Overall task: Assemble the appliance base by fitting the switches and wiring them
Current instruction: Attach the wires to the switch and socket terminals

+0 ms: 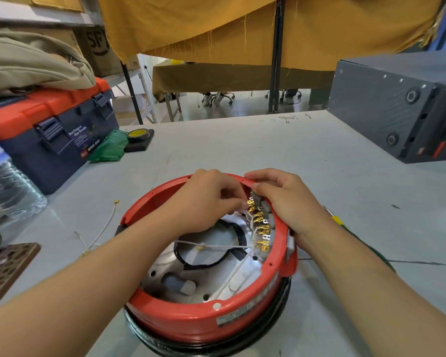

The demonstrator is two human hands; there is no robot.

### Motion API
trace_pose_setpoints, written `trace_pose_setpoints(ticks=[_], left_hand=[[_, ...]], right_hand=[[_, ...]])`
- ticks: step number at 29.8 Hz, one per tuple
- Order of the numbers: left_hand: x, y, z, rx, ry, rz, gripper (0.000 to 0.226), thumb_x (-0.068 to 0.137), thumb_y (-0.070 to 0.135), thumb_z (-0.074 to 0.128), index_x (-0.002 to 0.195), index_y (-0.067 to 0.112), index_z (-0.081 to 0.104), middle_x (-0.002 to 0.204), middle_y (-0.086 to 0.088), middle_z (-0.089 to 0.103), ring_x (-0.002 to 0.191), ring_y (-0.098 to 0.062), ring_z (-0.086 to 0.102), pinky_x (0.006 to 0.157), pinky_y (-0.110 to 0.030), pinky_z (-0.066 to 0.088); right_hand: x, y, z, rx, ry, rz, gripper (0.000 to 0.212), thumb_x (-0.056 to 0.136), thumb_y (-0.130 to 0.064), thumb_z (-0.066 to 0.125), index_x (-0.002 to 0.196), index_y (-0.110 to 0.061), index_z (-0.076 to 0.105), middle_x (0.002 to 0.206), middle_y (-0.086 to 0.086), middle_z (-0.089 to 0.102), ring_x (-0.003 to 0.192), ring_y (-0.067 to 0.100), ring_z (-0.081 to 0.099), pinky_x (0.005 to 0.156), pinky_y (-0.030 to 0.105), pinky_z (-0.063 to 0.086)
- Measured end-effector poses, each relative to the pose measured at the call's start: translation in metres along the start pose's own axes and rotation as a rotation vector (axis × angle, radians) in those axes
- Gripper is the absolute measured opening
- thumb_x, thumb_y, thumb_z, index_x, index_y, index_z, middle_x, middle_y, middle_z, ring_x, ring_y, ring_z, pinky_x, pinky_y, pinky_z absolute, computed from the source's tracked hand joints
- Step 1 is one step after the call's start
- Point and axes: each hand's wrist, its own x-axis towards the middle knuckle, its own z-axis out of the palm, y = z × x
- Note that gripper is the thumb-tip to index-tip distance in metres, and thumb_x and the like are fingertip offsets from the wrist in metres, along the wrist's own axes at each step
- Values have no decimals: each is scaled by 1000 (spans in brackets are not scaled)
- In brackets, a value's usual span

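1. The appliance base [206, 313], a red ring over a black rim, sits on the grey surface [268, 150] right in front of the person, open side up.
2. Left hand [204, 202] reaches inside; its grip is pinched together on a white wire [243, 211] by the brass spade terminals [260, 225] along the inner right wall.
3. Right hand [286, 199] is hooked over the red rim at the switch block [258, 198], thumb on the inside, grip curled round it to steady it.
4. Risk: terminals sit close in a row, so a connector could easily land on the wrong tab.
5. Risk: pushing at an angle could bend a tab or leave a loose push-fit; the right hand needs to hold the block firm.
6. Risk: the taut white lead [224, 246] crossing the metal plate could snag on the left wrist and pull off.
7. Spare wires [101, 233] lie loose on the surface left of the base and are easy to overlook.
8. Writing: toolbox [54, 135] reads "WING BOX"; its smaller print is too fine to trust. Carton [98, 45] on the shelf shows "SF". The strip label on the base's side is not legible.
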Motion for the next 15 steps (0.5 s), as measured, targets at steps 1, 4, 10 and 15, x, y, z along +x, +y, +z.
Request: trace_pose_setpoints(ticks=[1, 4, 10, 15], left_hand=[[0, 0, 0, 5, 0, 2, 11, 82, 21, 69, 73, 28, 70, 62, 9, 65, 53, 1, 51, 53, -8, 37], [-2, 0, -1, 23, 5, 7, 10, 83, 21, 69, 75, 26, 71, 62, 9, 65, 55, 0, 51, 54, -9, 37], [-4, 2, -2, 15, 20, -6, 12, 83, 21, 69, 73, 26, 70, 60, 11, 64, 54, 5, 53, 52, -6, 36], [-4, 2, -1, 7, 35, -17, 12, 83, 22, 69, 71, 27, 70, 59, 11, 64, 56, 3, 55, 54, -6, 37]], right_hand=[[0, 0, 0, -3, 0, 1, 25, 90, -4, 53, 98, -20, 69, 91, 4, 72, 82, 19, 68, 78, 32, 55], [0, 0, 0, -2, -5, 3, 25, 90, -4, 53, 101, -19, 69, 92, 4, 72, 83, 19, 68, 77, 30, 55], [0, 0, 0, 1, -10, -1, 24, 90, -4, 53, 98, -21, 69, 92, 4, 72, 83, 19, 68, 78, 31, 55], [0, 1, 0, 2, -15, -13, 25, 90, -4, 53, 94, -23, 69, 86, 2, 71, 76, 15, 66, 73, 27, 53]])
